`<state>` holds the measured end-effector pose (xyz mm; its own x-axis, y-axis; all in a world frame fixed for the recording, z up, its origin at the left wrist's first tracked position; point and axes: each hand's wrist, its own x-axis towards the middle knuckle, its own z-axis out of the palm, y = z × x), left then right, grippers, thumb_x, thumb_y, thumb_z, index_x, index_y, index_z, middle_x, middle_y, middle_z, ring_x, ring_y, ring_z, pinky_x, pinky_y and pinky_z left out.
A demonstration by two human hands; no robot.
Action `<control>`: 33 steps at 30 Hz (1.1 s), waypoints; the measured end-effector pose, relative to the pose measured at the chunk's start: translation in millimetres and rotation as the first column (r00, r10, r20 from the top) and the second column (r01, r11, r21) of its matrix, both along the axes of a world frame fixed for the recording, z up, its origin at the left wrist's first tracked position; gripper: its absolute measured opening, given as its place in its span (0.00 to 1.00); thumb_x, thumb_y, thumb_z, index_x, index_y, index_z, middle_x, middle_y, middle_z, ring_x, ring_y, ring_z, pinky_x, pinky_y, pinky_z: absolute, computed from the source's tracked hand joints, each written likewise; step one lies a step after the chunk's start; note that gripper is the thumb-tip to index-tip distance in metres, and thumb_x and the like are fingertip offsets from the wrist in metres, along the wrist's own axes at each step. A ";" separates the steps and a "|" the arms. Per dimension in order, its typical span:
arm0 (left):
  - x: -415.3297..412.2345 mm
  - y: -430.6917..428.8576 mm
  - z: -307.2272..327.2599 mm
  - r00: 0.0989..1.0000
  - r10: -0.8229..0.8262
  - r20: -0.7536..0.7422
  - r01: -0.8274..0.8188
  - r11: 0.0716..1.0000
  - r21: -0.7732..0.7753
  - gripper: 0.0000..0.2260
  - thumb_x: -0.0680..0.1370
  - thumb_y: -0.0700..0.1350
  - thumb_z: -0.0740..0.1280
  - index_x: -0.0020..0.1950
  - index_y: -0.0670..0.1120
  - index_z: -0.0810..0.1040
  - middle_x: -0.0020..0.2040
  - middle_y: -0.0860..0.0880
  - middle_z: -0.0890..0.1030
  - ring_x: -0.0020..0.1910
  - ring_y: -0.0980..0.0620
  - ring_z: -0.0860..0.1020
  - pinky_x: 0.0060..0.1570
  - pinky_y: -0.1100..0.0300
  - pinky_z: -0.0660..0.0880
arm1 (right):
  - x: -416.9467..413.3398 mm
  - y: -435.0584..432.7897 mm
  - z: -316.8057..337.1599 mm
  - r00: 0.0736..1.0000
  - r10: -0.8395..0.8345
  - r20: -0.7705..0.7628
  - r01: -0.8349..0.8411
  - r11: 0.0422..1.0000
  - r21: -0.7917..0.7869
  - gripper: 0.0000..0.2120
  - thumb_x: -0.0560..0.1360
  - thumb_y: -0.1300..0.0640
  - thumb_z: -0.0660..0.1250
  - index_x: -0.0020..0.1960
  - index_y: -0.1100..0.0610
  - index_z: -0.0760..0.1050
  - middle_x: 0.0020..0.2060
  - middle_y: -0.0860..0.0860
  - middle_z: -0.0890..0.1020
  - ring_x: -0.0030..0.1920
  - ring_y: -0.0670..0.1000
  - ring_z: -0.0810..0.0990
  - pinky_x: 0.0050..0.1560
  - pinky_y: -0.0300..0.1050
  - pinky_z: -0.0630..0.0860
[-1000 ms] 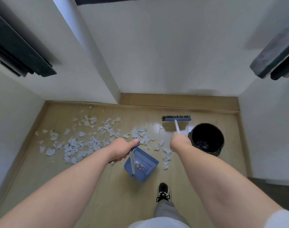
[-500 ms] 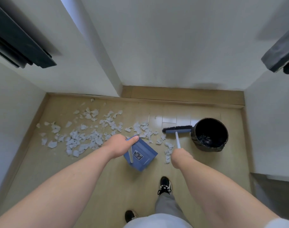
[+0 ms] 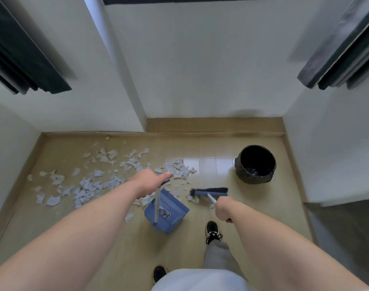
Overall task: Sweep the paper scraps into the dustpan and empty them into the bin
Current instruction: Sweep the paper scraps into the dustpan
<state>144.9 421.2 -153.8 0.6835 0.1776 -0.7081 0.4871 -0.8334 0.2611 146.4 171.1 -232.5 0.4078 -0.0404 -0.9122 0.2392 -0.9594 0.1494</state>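
On the wooden floor (image 3: pixel 200 244), paper scraps (image 3: pixel 91 185) lay beyond the left hand (image 3: pixel 146 182), which was closed on the dustpan (image 3: pixel 166 212) handle, while the broom (image 3: pixel 208 192), gripped by the right hand (image 3: pixel 223 211), was best drawn low toward the pan.

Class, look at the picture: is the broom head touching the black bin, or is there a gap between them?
Apart. The head view shows bare wooden floor between the broom head and the black bin, which stands farther back and to the right.
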 end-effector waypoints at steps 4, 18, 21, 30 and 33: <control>-39.9 29.0 1.3 1.000 -0.020 0.005 0.021 1.000 -0.024 0.32 0.72 0.74 0.55 0.31 0.45 0.66 0.27 0.48 0.69 0.21 0.50 0.64 0.29 0.61 0.64 | -54.3 30.2 18.7 0.998 0.025 0.051 -0.026 1.000 0.011 0.37 0.79 0.66 0.56 0.81 0.55 0.41 0.44 0.56 0.71 0.30 0.53 0.63 0.28 0.44 0.65; -68.7 52.8 4.7 0.998 -0.020 -0.061 0.019 1.000 -0.018 0.31 0.73 0.72 0.58 0.34 0.43 0.70 0.31 0.46 0.73 0.26 0.48 0.68 0.29 0.61 0.65 | -54.3 44.3 78.3 0.898 -0.422 0.124 0.404 0.902 0.152 0.24 0.80 0.67 0.53 0.75 0.63 0.57 0.46 0.63 0.75 0.45 0.56 0.80 0.38 0.45 0.79; -63.3 47.5 1.2 0.996 -0.011 -0.091 0.010 1.000 -0.015 0.31 0.73 0.72 0.58 0.34 0.44 0.70 0.31 0.46 0.72 0.25 0.49 0.67 0.28 0.63 0.65 | -40.8 38.1 69.7 0.866 -0.488 0.113 0.464 0.866 0.187 0.15 0.77 0.68 0.56 0.63 0.64 0.66 0.37 0.58 0.74 0.33 0.53 0.75 0.27 0.40 0.76; -35.8 19.1 -14.0 0.986 0.082 -0.148 -0.090 0.995 -0.048 0.32 0.71 0.74 0.58 0.35 0.43 0.70 0.30 0.46 0.73 0.24 0.49 0.67 0.28 0.61 0.64 | 19.1 2.1 31.9 0.912 -0.344 0.222 0.279 0.919 0.278 0.04 0.77 0.58 0.63 0.52 0.54 0.72 0.41 0.54 0.72 0.46 0.55 0.69 0.48 0.45 0.69; -26.5 2.9 -20.8 0.982 0.085 -0.167 -0.090 0.996 -0.026 0.32 0.72 0.74 0.57 0.34 0.43 0.69 0.30 0.45 0.72 0.24 0.49 0.66 0.28 0.62 0.64 | 40.9 -7.5 20.9 0.938 -0.293 0.183 0.237 0.931 0.278 0.11 0.78 0.58 0.62 0.59 0.55 0.77 0.40 0.54 0.72 0.46 0.56 0.68 0.48 0.45 0.67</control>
